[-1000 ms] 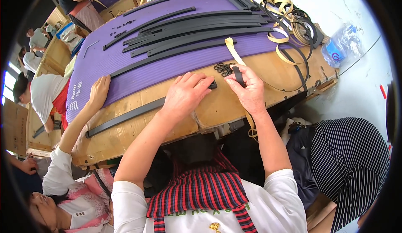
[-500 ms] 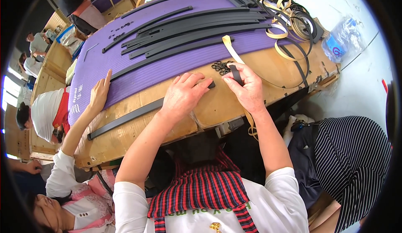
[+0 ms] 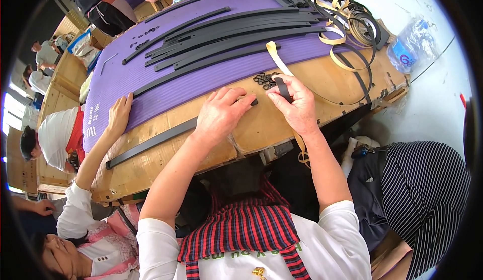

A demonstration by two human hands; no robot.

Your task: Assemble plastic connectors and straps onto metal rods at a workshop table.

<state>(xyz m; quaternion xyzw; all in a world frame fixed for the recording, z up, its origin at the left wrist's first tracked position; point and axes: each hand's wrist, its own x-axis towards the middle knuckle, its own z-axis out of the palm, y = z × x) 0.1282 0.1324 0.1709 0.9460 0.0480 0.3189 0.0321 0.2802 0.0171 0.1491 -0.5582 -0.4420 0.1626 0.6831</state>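
My left hand (image 3: 221, 111) lies over the right part of a long flat black bar (image 3: 151, 145) near the table's front edge, its bent fingers resting on the bar close to its end. To the right, my right hand (image 3: 296, 101) pinches a black strip (image 3: 284, 90) between thumb and fingers. A tan-backed tape (image 3: 276, 59) runs down behind that hand, and a tan tail (image 3: 301, 149) hangs below it past the table edge. Small black rings (image 3: 264, 80) are heaped just beyond, between my hands.
Several black bars (image 3: 226, 36) lie on a purple mat (image 3: 108, 111). Looped black and tan tape (image 3: 347, 13) piles at the far right, beside a clear plastic bag (image 3: 410, 49). A co-worker's hand (image 3: 119, 114) touches another bar at the left; a person in stripes (image 3: 427, 189) is at right.
My hands have hardly moved. The co-worker's hand at the left has drawn its raised finger down beside the bar's end. People at the far side have shifted.
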